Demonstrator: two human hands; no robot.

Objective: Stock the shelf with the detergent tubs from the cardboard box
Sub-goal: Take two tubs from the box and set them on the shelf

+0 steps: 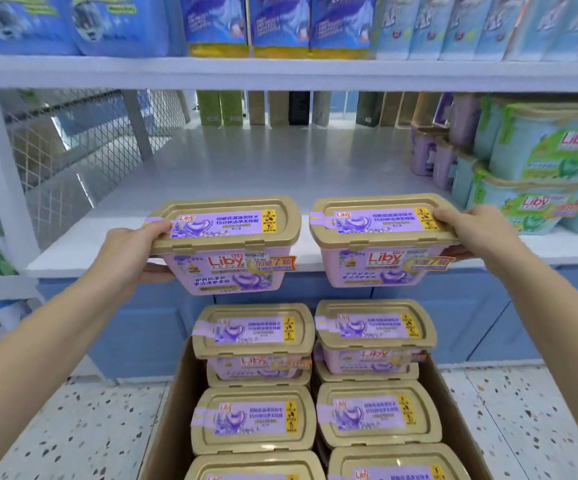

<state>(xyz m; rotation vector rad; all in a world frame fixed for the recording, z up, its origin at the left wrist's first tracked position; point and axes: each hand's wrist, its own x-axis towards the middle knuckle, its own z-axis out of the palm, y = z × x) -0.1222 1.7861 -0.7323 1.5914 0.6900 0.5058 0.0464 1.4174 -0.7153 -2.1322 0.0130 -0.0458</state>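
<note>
- A white shop shelf (246, 168) fills the view. A wire mesh panel (83, 150) closes its left end, and a speckled floor (72, 427) lies below.
- Green tubs (550, 150) are stacked at the right end of the board, with lilac packs (429, 154) behind them toward the back right corner.
- Blue bags (280, 22) stand in a row on the board above.
- The left hand (131, 251) grips the left short end of the left tub (225, 244), thumb on the lid and fingers curled beneath.
- The right hand (478, 233) grips the right short end of the right tub (381, 237) the same way.
- Both tubs are upright, lids up, held in the air just before the front edge of the board. They sit side by side with a narrow gap between them.
- Each tub's long axis runs left to right along that front edge, and the printed front faces the person.
- The cardboard box (173, 410) stands open on the floor below the front edge.
- It holds more stacked tubs (252, 420) in two columns, lids up, with their long axes also left to right.
</note>
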